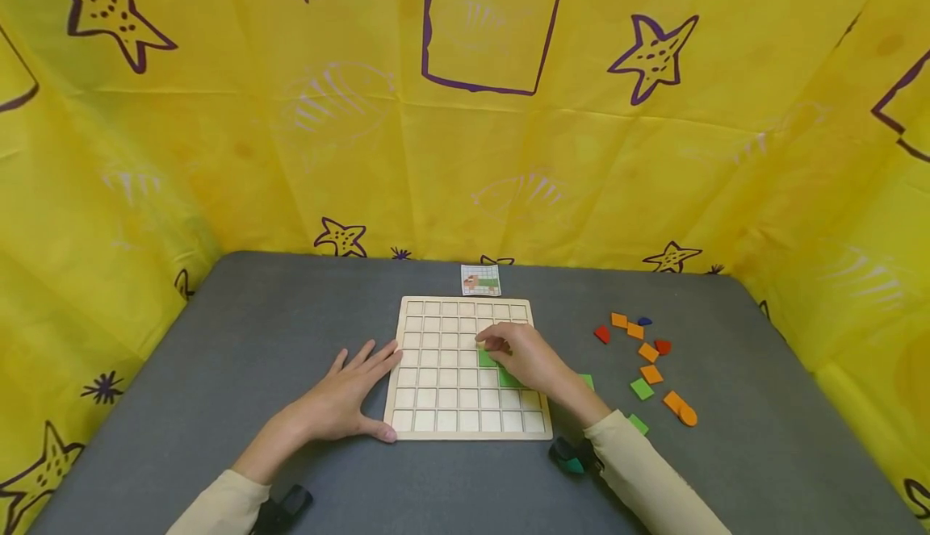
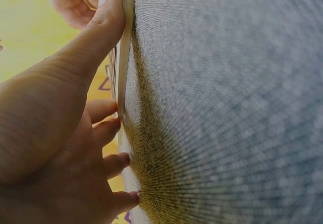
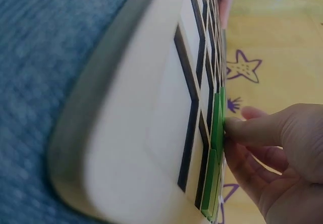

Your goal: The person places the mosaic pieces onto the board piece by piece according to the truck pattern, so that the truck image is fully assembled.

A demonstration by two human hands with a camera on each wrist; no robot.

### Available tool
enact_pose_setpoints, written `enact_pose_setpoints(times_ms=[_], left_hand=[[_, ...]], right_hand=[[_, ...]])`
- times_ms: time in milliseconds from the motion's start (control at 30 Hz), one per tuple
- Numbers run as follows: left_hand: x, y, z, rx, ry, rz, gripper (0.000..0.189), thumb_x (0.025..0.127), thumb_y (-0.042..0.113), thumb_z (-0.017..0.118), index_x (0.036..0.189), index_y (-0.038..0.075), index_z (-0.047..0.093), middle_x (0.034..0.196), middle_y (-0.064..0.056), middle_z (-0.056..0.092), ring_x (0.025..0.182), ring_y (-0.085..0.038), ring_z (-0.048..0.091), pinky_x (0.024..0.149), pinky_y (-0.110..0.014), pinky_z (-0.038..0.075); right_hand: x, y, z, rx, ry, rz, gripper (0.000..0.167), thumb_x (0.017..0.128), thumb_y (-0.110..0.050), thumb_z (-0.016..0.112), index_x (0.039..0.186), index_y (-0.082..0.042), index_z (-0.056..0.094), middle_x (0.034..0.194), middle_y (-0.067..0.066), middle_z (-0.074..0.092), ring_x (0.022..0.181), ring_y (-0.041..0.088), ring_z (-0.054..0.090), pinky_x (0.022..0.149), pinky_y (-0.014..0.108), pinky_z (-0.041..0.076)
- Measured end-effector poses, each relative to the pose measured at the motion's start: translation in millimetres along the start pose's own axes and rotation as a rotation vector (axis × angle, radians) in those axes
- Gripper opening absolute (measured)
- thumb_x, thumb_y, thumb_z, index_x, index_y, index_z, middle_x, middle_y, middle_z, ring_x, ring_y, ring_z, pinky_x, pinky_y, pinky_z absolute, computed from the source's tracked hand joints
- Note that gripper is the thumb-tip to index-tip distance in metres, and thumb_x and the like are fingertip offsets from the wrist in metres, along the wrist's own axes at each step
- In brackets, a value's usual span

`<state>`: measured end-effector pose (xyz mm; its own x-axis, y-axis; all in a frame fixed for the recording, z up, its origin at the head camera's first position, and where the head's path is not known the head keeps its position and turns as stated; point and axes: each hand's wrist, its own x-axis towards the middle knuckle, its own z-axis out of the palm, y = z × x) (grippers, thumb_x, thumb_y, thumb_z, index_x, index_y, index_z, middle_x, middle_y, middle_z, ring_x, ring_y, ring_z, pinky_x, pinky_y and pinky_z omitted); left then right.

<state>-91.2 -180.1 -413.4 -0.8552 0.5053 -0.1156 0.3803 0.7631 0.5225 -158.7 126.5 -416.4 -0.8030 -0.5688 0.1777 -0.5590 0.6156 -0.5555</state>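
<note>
A pale wooden grid board point(image 1: 427, 398) lies on the grey table. My left hand point(image 1: 337, 402) rests at its left side with fingers spread; fingertips and thumb touch the frame, the thumb point(image 2: 103, 17) near the front corner. Over the right half of the board, my right hand point(image 1: 526, 357) has its fingers bent and pinches a green square tile at its fingertips, partly hidden by the fingers. Green tiles point(image 3: 211, 183) sit in the cells under that hand, one of them point(image 1: 487, 359) just below the fingertips.
A small picture card point(image 1: 481, 281) lies behind the board. To the right are scattered orange tiles point(image 1: 649, 352), red pieces point(image 1: 602, 334), a blue piece point(image 1: 644, 321) and loose green tiles point(image 1: 643, 389). A yellow patterned cloth point(image 1: 407, 156) encloses the table's back and sides.
</note>
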Motion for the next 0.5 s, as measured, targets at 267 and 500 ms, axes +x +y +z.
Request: enact_pose_setpoints(times_ms=[267, 500], left_hand=[[-0.6, 0.0, -0.9, 0.001, -0.006, -0.010, 0.114, 0.067, 0.058, 0.081, 0.154, 0.006, 0.030, 0.162, -0.011, 0.021, 0.146, -0.046, 0.011, 0.110, -0.071, 0.004], [0.0, 0.6, -1.7, 0.012, -0.011, -0.006, 0.114, 0.067, 0.059, 0.080, 0.154, 0.007, 0.029, 0.162, -0.011, 0.020, 0.146, -0.045, 0.011, 0.110, -0.070, 0.004]], right_hand=[[0.6, 0.6, -0.3, 0.027, 0.008, -0.019, 0.024, 0.084, 0.004, 0.072, 0.107, -0.004, 0.072, 0.090, 0.002, 0.070, 0.081, 0.012, 0.063, 0.075, 0.026, 0.054], [-4.1, 6.1, -6.9, 0.072, 0.033, -0.040, 0.024, 0.084, 0.004, 0.073, 0.107, -0.003, 0.073, 0.087, 0.001, 0.070, 0.078, 0.010, 0.063, 0.073, 0.026, 0.055]])
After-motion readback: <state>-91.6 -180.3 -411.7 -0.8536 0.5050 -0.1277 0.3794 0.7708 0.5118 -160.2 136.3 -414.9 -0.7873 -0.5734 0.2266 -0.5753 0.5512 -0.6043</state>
